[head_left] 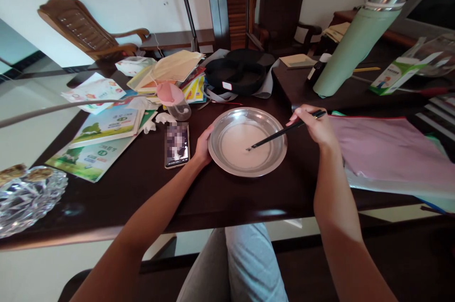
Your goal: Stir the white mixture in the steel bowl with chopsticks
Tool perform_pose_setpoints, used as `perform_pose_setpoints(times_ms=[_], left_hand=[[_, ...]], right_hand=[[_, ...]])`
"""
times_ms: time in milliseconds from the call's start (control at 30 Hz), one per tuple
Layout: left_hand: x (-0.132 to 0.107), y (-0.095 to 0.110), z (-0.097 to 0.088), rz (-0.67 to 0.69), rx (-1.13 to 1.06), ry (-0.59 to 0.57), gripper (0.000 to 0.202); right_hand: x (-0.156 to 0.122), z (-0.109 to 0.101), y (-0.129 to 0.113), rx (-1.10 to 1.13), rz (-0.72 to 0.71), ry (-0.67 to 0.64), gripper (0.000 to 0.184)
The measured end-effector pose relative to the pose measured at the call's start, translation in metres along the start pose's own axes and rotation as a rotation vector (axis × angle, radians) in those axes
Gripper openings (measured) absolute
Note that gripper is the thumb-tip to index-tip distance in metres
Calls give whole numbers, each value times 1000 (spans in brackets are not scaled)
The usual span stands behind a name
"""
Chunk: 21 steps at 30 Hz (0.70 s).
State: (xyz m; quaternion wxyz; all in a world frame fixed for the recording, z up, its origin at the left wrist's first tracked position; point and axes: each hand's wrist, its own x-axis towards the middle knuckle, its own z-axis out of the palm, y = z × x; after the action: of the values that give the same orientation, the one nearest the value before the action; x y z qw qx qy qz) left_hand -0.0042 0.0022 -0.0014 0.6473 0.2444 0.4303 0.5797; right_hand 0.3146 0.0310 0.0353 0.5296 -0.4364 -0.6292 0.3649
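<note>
A round metal bowl [249,169] with a wide rim stands on the dark table in front of me. Pale, milky liquid [238,143] covers its bottom. My left hand [204,144] grips the bowl's left rim, its fingers partly hidden behind the edge. In my right hand [310,122] is a pair of black chopsticks [280,132], held slantwise over the bowl's right side. Their tips reach the liquid near the middle of the bowl. A phone [177,145] with a lit screen lies just left of my left hand.
Booklets [103,136], crumpled tissue and a pink-lidded cup [174,100] lie to the left, with a glass dish [31,197] at the far left. Behind the bowl is a black strap-like bundle [238,74]. A green thermos [355,50] and a pink folder [384,150] are on the right.
</note>
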Motion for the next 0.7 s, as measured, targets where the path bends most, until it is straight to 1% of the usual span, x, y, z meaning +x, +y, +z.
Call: perform_pose_setpoints(times_ms=[67,133,200,267,333,367,400,467,533,567,600,633,700], left_hand=[[0,0,1,-3,9,9,29],[-1,1,2,5,16,6,31],[-1,1,2,19,18,-4,34],[-1,1,2,20,16,-12,37],[0,1,1,9,19,-13,38],[0,1,0,4,23,-11,38],[0,1,0,2,29,-10,39],[0,0,0,6,40,-8,41],[-1,0,1,16,43,-12,43],[-1,0,2,20,41,-15,43],[-1,1,2,23,37,-17,43],[-1,1,3,25,33,-18,43],[-1,1,4,25,27,-14,42]], right_hand=[[-1,6,-2,-16,-15,-92,41],[-1,12,-6,-57,-48,-122,44],[0,13,-8,-100,-68,-75,45],[1,7,-7,-105,-72,30,44],[1,0,-4,-55,-51,106,44],[1,-2,-2,-18,-32,107,44],[1,-2,-1,13,-12,77,43],[0,1,0,37,10,-42,42],[-1,8,-3,22,2,-158,41],[-1,11,-4,11,-6,-184,42],[-1,13,-6,1,-13,-182,42],[0,12,-6,-4,-16,-154,42],[0,6,-6,-9,-19,-57,44]])
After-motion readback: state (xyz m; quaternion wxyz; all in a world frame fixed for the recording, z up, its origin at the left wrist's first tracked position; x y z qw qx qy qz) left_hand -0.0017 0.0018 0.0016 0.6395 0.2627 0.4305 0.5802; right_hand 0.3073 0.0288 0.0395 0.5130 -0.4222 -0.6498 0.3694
